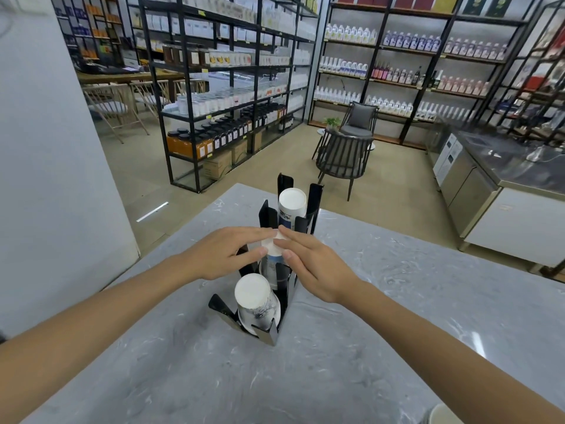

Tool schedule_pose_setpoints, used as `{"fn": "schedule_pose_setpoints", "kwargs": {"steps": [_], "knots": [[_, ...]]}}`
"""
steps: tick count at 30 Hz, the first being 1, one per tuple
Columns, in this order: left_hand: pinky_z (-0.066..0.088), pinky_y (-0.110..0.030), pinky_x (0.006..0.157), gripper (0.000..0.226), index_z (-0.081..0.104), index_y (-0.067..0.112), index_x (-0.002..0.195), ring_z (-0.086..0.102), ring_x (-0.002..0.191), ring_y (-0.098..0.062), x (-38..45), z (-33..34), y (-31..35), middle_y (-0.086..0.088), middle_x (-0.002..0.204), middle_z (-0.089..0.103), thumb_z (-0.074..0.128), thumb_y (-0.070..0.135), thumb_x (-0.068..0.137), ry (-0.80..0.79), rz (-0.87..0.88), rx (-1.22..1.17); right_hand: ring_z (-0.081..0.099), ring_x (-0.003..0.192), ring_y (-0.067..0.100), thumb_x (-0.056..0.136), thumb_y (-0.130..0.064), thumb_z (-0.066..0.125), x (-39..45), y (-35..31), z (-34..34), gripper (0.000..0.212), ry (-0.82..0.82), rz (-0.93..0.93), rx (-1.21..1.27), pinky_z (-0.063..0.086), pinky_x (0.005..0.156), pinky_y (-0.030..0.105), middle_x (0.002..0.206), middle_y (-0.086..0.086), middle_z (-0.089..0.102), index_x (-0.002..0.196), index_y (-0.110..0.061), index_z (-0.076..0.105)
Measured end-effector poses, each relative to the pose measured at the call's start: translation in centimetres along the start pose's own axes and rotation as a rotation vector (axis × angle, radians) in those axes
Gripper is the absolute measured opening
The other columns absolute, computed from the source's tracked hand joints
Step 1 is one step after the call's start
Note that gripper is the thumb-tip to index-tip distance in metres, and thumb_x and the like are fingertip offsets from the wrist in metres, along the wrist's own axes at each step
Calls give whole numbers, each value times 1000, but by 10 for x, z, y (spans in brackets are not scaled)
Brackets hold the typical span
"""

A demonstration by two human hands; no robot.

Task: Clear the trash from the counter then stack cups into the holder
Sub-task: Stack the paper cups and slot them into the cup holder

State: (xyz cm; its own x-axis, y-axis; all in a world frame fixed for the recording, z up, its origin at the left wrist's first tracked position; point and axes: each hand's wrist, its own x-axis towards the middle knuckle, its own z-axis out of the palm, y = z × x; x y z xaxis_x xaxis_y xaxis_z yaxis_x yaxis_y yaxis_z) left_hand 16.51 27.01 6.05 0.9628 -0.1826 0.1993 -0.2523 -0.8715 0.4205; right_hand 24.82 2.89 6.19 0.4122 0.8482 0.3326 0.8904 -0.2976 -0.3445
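Observation:
A black cup holder with three slots stands on the grey marble counter. Upside-down white paper cups fill each slot: a far stack, a middle stack and a near stack. My left hand and my right hand both rest flat on the white bottom of the middle stack, fingers extended and touching it from either side. The lower part of that stack is partly hidden by my hands and the holder walls.
The rim of another cup shows at the counter's bottom right edge. Beyond the counter are black shelving racks with bottles, dark chairs and a steel workbench at the right. A white wall stands left.

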Motion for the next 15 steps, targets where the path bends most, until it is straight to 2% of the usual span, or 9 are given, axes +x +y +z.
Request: {"fn": "schedule_pose_setpoints", "kwargs": {"steps": [2, 6, 12, 15], "knots": [[43, -32, 113, 54, 35, 44, 153, 43, 141, 2, -5, 0, 0, 22, 158, 38, 35, 61, 102, -7, 22, 53, 43, 144, 20, 109, -42, 28, -1, 1, 0, 51, -12, 13, -7, 39, 116, 32, 162, 3, 42, 145, -18, 56], [47, -36, 110, 60, 22, 45, 157, 40, 142, -1, -11, 1, 3, 25, 162, 28, 32, 63, 101, -15, 14, 127, 44, 142, 18, 109, -44, 27, -6, 2, 2, 52, -24, 21, -43, 49, 107, 40, 164, -2, 38, 144, -22, 57], [43, -29, 107, 67, 20, 46, 157, 38, 142, -2, -9, -5, 6, 28, 162, 20, 20, 73, 95, -29, 36, 210, 38, 147, 15, 107, -50, 21, -8, 1, -5, 55, -68, 47, -72, 49, 107, 44, 167, -9, 31, 148, -30, 52], [45, -36, 111, 64, 17, 48, 157, 38, 143, -1, -12, -10, 11, 28, 161, 24, 24, 72, 98, 3, 54, 226, 37, 148, 15, 109, -46, 26, -12, -1, -13, 48, -62, 53, -101, 49, 107, 43, 167, -9, 30, 149, -31, 49]]}}
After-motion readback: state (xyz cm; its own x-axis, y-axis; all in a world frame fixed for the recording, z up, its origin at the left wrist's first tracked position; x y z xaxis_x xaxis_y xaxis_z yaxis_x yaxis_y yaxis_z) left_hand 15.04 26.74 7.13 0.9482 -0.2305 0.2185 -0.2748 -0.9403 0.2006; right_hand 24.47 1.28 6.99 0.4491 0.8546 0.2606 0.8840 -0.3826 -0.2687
